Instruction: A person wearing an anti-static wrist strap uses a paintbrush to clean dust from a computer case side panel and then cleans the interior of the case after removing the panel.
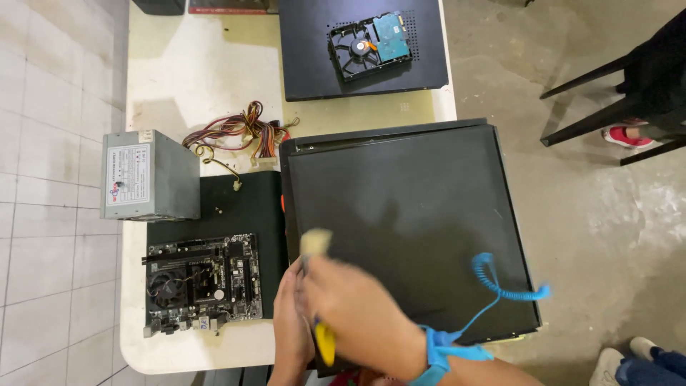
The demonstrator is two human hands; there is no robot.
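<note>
Both grips sit at the near left corner of the black computer case (pixel 411 229): my left hand (pixel 289 325) rests at its edge, fingers too blurred to tell, while my right hand (pixel 357 311) closes round a brush (pixel 316 246) with a yellow handle. On the cream bench (pixel 186 71), left to right: one grey power supply (pixel 148 175) with a white rectangular label on top, one motherboard (pixel 202 284), one wire bundle (pixel 239 132), one hard drive (pixel 370 44). Grey tiles lie left, concrete floor right. One blue wrist strap (pixel 439 347) trails a coiled cord.
</note>
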